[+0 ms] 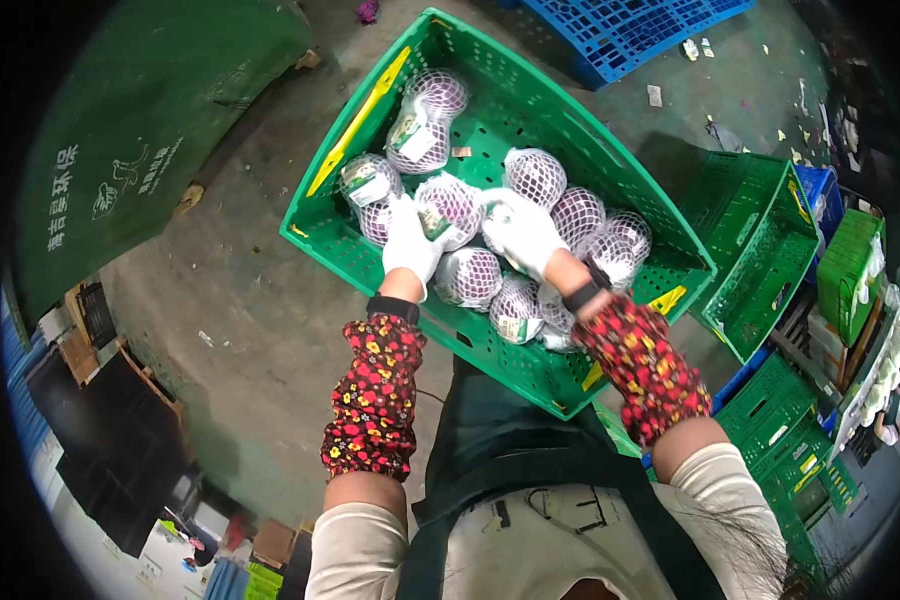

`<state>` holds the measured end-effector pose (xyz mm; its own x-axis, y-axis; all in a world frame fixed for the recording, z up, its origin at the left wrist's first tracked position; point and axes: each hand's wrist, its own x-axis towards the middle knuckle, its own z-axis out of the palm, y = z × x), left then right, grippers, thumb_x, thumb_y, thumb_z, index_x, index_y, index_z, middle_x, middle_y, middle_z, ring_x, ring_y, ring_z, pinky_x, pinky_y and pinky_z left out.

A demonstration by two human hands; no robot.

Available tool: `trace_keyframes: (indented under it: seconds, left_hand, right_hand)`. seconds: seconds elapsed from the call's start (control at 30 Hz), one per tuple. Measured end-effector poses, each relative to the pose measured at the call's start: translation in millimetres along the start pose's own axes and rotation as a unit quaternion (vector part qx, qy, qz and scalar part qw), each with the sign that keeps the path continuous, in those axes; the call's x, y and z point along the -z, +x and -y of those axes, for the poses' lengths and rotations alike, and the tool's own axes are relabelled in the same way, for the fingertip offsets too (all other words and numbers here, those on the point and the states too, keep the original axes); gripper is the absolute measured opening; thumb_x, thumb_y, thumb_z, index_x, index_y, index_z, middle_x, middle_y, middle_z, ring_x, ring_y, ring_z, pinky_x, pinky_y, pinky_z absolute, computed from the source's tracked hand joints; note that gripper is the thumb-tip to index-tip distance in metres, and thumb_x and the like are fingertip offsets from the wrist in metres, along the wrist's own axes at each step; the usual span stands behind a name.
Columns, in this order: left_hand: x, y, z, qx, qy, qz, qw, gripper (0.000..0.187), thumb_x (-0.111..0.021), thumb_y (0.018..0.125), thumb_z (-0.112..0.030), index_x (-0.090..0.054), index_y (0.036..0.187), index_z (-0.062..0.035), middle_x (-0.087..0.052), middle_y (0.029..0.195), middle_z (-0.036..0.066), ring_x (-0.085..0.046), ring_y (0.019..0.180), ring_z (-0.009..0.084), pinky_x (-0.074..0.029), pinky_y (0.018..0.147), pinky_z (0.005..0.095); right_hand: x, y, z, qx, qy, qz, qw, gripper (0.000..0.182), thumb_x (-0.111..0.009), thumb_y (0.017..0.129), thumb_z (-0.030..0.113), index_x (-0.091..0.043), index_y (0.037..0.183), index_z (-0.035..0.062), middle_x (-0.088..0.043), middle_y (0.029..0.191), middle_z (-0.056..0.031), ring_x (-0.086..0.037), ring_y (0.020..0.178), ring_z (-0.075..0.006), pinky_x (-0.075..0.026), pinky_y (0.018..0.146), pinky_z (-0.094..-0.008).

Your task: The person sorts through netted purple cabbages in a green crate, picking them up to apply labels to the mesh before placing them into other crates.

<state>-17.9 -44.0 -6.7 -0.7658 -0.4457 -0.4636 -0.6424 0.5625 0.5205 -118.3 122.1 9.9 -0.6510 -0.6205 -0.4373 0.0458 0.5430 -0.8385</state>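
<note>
The left grip [410, 242] is partly curled against the near left side of the middle ball [452, 208], a purple, round thing in white net; how firmly it has hold I cannot tell, as the fingertips are lost behind it. The right grip [526, 232] has its fingers bent at that ball's other side, among its neighbours; its fingers are smeared, and whether it clasps anything I cannot tell. Both wear white gloves. The ball looks firm and fairly weighty, likely to roll, with a skin that may bruise under a hard squeeze. The net should give some bite, though any shiny wrap or the label [433, 222] could slip under a glove. Best to cup it at its widest from two sides, fingers low, and not lift by loose net. Around it, more balls crowd the green crate [530, 100], one [469, 278] just in front and a group by the right wrist; the right forearm and patterned sleeve [642, 365] hide part of that group. Undersides are out of sight, label print is too small to read, and what bears the crate cannot be seen. Farther out, the blue pallet [630, 30] is cut off at the top, and the stacked crates [760, 300] to the right run toward a dark, bent edge.
</note>
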Motion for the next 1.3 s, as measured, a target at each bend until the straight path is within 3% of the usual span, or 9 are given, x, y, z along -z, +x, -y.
trace_keyframes:
  seconds: [0.07, 0.3, 0.57, 0.67, 0.73, 0.83, 0.93, 1.07, 1.3]
  left_hand:
    - [7, 6, 14, -0.004, 0.051, 0.004, 0.999, 0.087, -0.073, 0.066, -0.016, -0.023, 0.135, 0.0008, -0.038, 0.132, 0.021, -0.038, 0.121, 0.0318, -0.032, 0.100, 0.0331]
    - [31, 13, 17, -0.041, 0.103, 0.010, 0.994, 0.046, -0.037, 0.085, -0.009, -0.038, 0.131, -0.0138, -0.040, 0.132, 0.014, -0.045, 0.114, 0.0324, -0.038, 0.094, 0.0363]
    - [19, 42, 11, -0.244, 0.215, 0.220, 0.920, 0.048, -0.050, 0.082, -0.017, -0.041, 0.129, -0.0241, -0.031, 0.139, 0.008, -0.042, 0.116, 0.0316, -0.038, 0.096, 0.0392]
    - [5, 33, -15, -0.255, 0.222, 0.179, 0.924, 0.044, -0.046, 0.085, -0.027, -0.041, 0.129, -0.0262, -0.034, 0.136, 0.004, -0.035, 0.121, 0.0321, -0.033, 0.094, 0.0559]
    - [-28, 46, -5, -0.429, 0.376, 0.099, 0.816, 0.040, -0.044, 0.086, -0.028, -0.043, 0.126, -0.0252, -0.034, 0.136, 0.004, -0.031, 0.125, 0.0290, -0.030, 0.094, 0.0583]
    - [-32, 64, -23, -0.274, 0.310, 0.179, 0.893, 0.035, -0.041, 0.086, -0.029, -0.049, 0.120, -0.0234, -0.039, 0.129, 0.004, -0.044, 0.111, 0.0279, -0.034, 0.093, 0.0473]
    - [-41, 75, -21, -0.113, 0.270, 0.217, 0.931, 0.037, -0.037, 0.088, -0.033, -0.048, 0.123, -0.0296, -0.040, 0.129, 0.007, -0.049, 0.102, 0.0342, -0.039, 0.088, 0.0434]
    - [-38, 78, -21, -0.067, 0.289, 0.252, 0.921, 0.040, -0.035, 0.089, -0.037, -0.042, 0.128, -0.0338, -0.029, 0.141, 0.007, -0.042, 0.113, 0.0396, -0.036, 0.097, 0.0451]
    - [-49, 91, 5, -0.043, 0.205, 0.208, 0.955, 0.042, -0.031, 0.091, -0.039, -0.047, 0.125, -0.0206, -0.044, 0.126, 0.021, -0.043, 0.115, 0.0349, -0.036, 0.095, 0.0410]
  right_hand:
    - [-21, 37, 13, 0.134, -0.152, -0.031, 0.979, 0.034, -0.052, 0.079, 0.034, -0.057, 0.106, 0.0128, -0.058, 0.098, -0.0154, -0.056, 0.091, -0.0324, -0.045, 0.079, -0.0407]
    - [-88, 65, 21, 0.103, -0.348, -0.017, 0.932, 0.019, -0.048, 0.077, 0.016, -0.057, 0.092, 0.0090, -0.058, 0.087, -0.0156, -0.056, 0.086, -0.0325, -0.046, 0.070, -0.0418]
    - [-67, 13, -21, 0.052, -0.273, 0.018, 0.960, 0.025, -0.043, 0.087, 0.027, -0.057, 0.102, 0.0115, -0.060, 0.096, -0.0123, -0.058, 0.085, -0.0320, -0.046, 0.074, -0.0385]
    - [-44, -8, -44, 0.078, -0.217, -0.039, 0.972, 0.022, -0.055, 0.083, 0.026, -0.059, 0.098, 0.0108, -0.061, 0.093, -0.0119, -0.059, 0.083, -0.0310, -0.047, 0.074, -0.0369]
    - [-50, -15, -56, 0.101, -0.191, -0.095, 0.972, 0.018, -0.057, 0.082, 0.022, -0.059, 0.094, 0.0093, -0.060, 0.090, -0.0131, -0.058, 0.082, -0.0319, -0.046, 0.072, -0.0361]
    - [-61, 1, -52, -0.025, -0.060, -0.134, 0.989, 0.021, -0.053, 0.085, 0.023, -0.057, 0.093, 0.0040, -0.059, 0.085, -0.0154, -0.058, 0.078, -0.0323, -0.045, 0.069, -0.0353]
    - [-81, 14, -81, 0.033, -0.098, -0.144, 0.984, 0.019, -0.048, 0.086, 0.025, -0.053, 0.096, 0.0103, -0.058, 0.082, -0.0182, -0.056, 0.074, -0.0389, -0.045, 0.064, -0.0436]
    - [-72, 9, -56, -0.081, 0.009, -0.039, 0.996, 0.021, -0.052, 0.083, 0.023, -0.049, 0.097, 0.0075, -0.055, 0.091, -0.0152, -0.054, 0.084, -0.0339, -0.044, 0.072, -0.0392]
    - [-79, 7, -56, -0.008, -0.019, -0.137, 0.990, 0.020, -0.057, 0.078, 0.021, -0.051, 0.093, 0.0091, -0.056, 0.082, -0.0139, -0.056, 0.077, -0.0329, -0.044, 0.067, -0.0377]
